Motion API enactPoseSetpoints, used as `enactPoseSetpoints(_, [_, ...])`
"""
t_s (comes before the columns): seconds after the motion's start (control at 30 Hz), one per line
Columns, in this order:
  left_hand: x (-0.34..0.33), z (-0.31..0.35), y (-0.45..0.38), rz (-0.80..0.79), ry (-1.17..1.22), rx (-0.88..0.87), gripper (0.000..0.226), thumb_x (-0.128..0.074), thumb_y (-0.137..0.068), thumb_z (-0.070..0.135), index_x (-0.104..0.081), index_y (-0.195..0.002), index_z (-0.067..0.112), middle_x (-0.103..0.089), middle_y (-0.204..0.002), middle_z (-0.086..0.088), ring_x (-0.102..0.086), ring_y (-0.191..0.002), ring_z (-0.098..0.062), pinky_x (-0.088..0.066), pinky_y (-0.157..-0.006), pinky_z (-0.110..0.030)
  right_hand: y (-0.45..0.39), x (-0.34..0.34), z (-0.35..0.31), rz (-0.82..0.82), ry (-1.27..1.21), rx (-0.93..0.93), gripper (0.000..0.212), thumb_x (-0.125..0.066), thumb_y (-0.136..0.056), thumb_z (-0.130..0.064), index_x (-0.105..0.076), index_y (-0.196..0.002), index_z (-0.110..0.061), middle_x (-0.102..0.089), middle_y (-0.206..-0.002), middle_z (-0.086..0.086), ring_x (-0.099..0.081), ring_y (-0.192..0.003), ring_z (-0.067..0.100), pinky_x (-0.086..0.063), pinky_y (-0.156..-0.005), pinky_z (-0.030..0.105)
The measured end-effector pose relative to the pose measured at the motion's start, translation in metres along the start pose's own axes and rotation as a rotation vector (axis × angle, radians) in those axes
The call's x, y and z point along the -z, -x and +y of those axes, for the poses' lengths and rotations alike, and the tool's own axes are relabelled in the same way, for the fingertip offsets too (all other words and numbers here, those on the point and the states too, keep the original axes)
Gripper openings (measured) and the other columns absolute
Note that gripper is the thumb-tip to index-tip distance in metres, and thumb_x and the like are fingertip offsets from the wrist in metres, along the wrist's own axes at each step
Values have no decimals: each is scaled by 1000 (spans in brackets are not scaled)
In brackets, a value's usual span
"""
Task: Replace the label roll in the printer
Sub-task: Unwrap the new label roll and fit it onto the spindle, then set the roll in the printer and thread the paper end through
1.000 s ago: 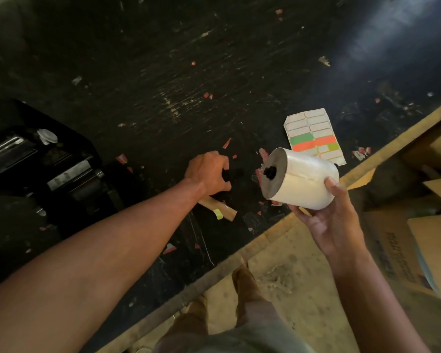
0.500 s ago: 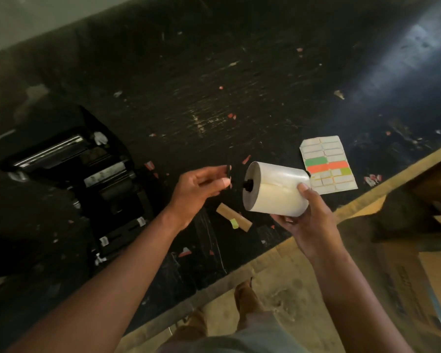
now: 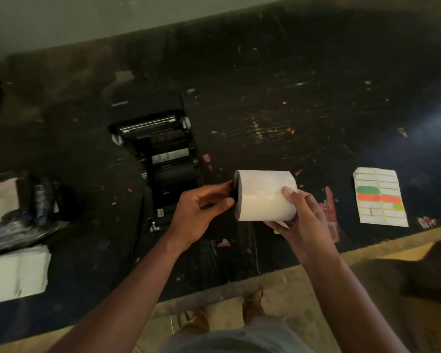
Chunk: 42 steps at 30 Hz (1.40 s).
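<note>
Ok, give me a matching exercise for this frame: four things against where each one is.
Things:
1. roll
2. printer
3. label sheet
4. white stack

Places:
A. far left, at the table's near edge
B. held in both hands, above the table
C. on the table, right of the hands
D. on the table, open, left of the roll

Pairs: 1-B, 2-D, 3-C, 4-A

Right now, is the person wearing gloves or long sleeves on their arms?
No. Both the left hand and the right hand are bare, with no gloves, and no rings or watch that I can see. Both forearms are uncovered all the way to the bottom edge of the picture, so no sleeves show. Short, trimmed fingernails are visible on the right hand.
</note>
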State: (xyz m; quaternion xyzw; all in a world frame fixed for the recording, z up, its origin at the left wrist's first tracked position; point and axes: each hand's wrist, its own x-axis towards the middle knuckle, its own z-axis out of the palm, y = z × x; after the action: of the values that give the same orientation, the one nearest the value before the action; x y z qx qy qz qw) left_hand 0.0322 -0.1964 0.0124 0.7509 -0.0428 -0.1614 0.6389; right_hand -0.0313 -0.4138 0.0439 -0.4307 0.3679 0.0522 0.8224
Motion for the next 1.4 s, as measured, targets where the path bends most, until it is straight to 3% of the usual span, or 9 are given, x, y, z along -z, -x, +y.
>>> enactPoseSetpoints(0.1, [11,-4,13,91,-18,-13,38,-77,-89,1,-75,-122,21,-80,-111,18,-75,-111,-6,-59,-101,-28,-1,-15,10,14,51,28,49,-80,-85,-27,-58,-128,-18,-64,-134,5,-66,-123,27,-64,-87,47])
enactPoseSetpoints(0.2, [20,-9,25,152,-42,-10,35,-74,-95,8,-73,-129,15,-78,-124,4,-74,-117,-10,-59,-102,-36,0,-31,20,-9,90,85,47,-77,-92,-22,-56,-134,-18,-64,-131,4,-66,-121,23,-64,-88,45])
enactPoseSetpoints(0.4, [21,-7,54,176,268,158,35,-48,-110,22,-66,-139,20,-74,-132,5,-67,-127,-11,-58,-102,-33,0,-61,45,8,294,301,57,-92,-75,-37,-59,-120,-30,-64,-133,3,-68,-120,19,-66,-88,39])
enactPoseSetpoints(0.57, [28,-16,59,325,698,368,48,-58,-99,42,-64,-139,17,-71,-138,-12,-69,-127,-26,-52,-106,-42,10,-85,59,-32,639,584,55,-90,-81,-30,-56,-123,-24,-63,-124,-7,-62,-112,3,-53,-76,7])
enactPoseSetpoints(0.8, [39,-25,68,398,1015,401,55,-67,-94,34,-60,-145,14,-69,-140,-15,-65,-133,-29,-40,-121,-47,23,-112,69,-117,894,817,71,-75,-76,-60,-51,-136,-29,-55,-139,-8,-56,-129,13,-58,-97,32])
enactPoseSetpoints(0.93, [47,-19,69,421,970,326,42,-63,-98,31,-64,-137,14,-68,-143,-14,-63,-135,-29,-41,-120,-46,20,-114,71,-150,895,824,72,-79,-79,-54,-51,-139,-25,-43,-146,-1,-50,-127,7,-49,-92,4])
enactPoseSetpoints(1.03, [50,-13,70,439,910,280,34,-61,-100,29,-68,-130,16,-66,-144,-13,-64,-134,-27,-46,-115,-43,15,-112,74,-161,892,817,72,-81,-79,-50,-54,-139,-23,-41,-141,0,-50,-120,5,-42,-91,-3])
enactPoseSetpoints(1.23, [51,-9,78,529,803,198,24,-68,-90,28,-73,-113,20,-74,-128,2,-69,-126,-22,-57,-100,-36,2,-106,77,-244,870,810,67,-75,-85,-58,-56,-140,-26,-55,-140,-7,-56,-129,3,-57,-95,20])
enactPoseSetpoints(1.4, [47,-3,76,640,352,41,37,-71,-94,30,-67,-130,20,-74,-128,4,-71,-120,-13,-62,-93,-34,-6,-94,83,-389,568,550,50,-72,-97,-29,-55,-144,-21,-66,-137,-6,-67,-129,15,-65,-95,41])
